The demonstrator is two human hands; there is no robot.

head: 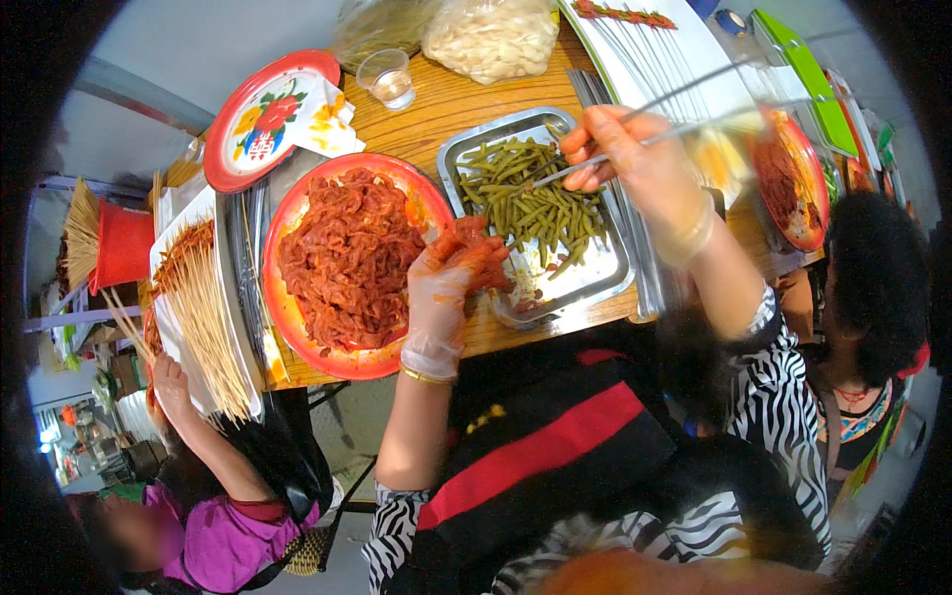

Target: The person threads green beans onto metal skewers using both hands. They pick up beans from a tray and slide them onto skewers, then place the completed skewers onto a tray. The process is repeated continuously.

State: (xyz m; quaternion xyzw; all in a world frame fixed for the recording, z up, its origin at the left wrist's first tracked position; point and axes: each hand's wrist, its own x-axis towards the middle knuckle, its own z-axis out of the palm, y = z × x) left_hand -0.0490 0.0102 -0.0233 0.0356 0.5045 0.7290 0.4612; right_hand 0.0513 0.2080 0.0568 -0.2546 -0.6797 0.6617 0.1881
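My left hand [440, 301], in a clear plastic glove stained red, holds some red-marinated raw meat strips [491, 277] between the meat plate and the bean tray. More meat strips [346, 260] are heaped on a red-rimmed plate [312, 355]. My right hand [645, 160], also gloved, grips thin metal skewers [673, 134] above a steel tray [587, 303]. Blur hides their exact number. One skewer's tip is over the cut green beans [532, 193] in that tray; whether it touches them I cannot tell.
Left stands a white tray [249, 327] of bamboo-skewered meat, with a co-worker's hand [172, 387] holding sticks beside it. Behind are a flowered plate [230, 134], a plastic cup [387, 80] and a bag of pale slices [491, 41]. Metal skewers [647, 253] lie right; another person [855, 401] is beyond.
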